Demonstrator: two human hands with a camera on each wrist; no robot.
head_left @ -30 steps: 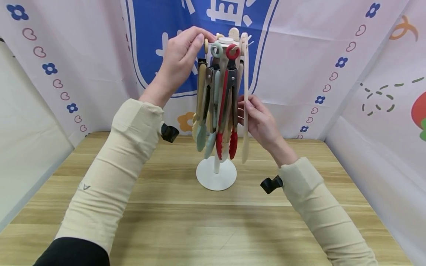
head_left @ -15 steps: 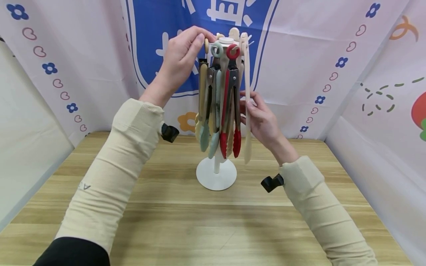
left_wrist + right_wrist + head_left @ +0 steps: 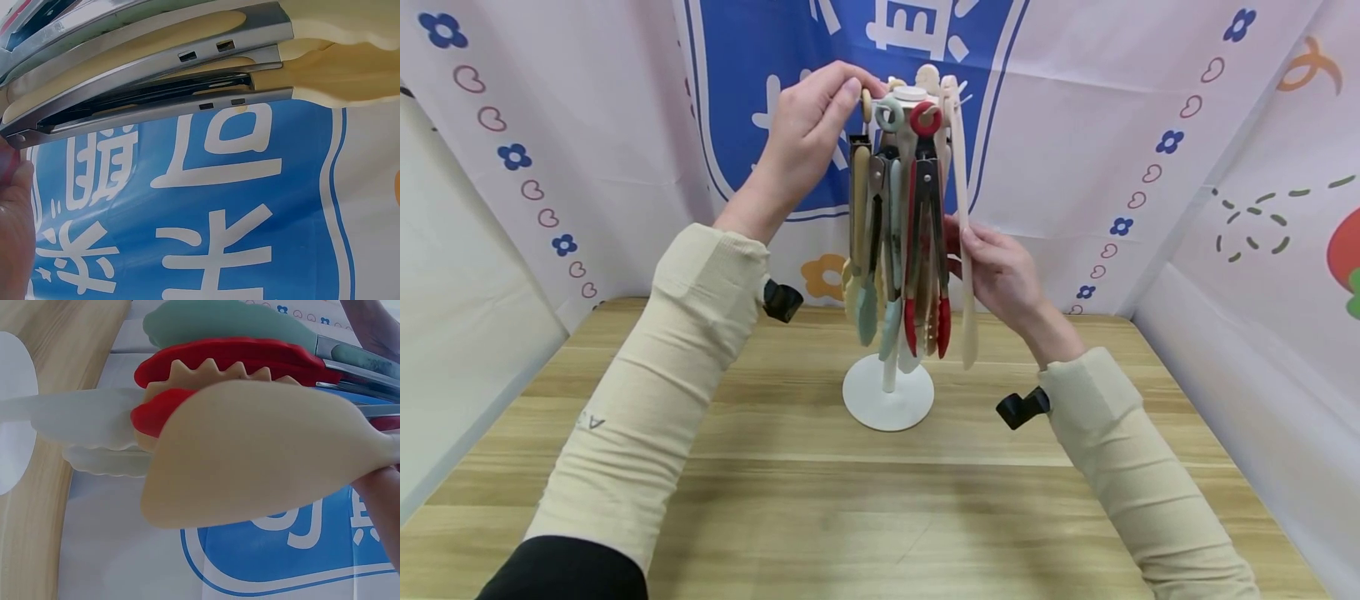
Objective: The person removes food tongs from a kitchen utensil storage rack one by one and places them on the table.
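Observation:
A white rotating utensil stand (image 3: 910, 93) holds several hanging kitchen tools. My left hand (image 3: 808, 121) grips its top edge, beside the ring of the yellow tongs (image 3: 860, 192). Lower down on the right, my right hand (image 3: 1007, 279) pinches the thin handle of a beige spatula (image 3: 969, 333) that hangs at the stand's right side. The broad spatula blade (image 3: 256, 456) fills the middle of the right wrist view, partly covering the red tongs (image 3: 231, 356). Mint tongs (image 3: 867, 312) hang between the yellow and red ones. Metal arms of the yellow tongs (image 3: 269, 25) cross the left wrist view.
The stand's round white base (image 3: 887, 412) rests on a wooden table (image 3: 820, 517). Behind it hangs a printed cloth (image 3: 1060, 167) with a blue panel. White side walls (image 3: 1247, 333) rise beyond the table's left and right edges.
The hanging tools have swung slightly to the right. My right hand has shifted right with the spatula, whose lower end now tilts farther out. The left hand has stayed in place.

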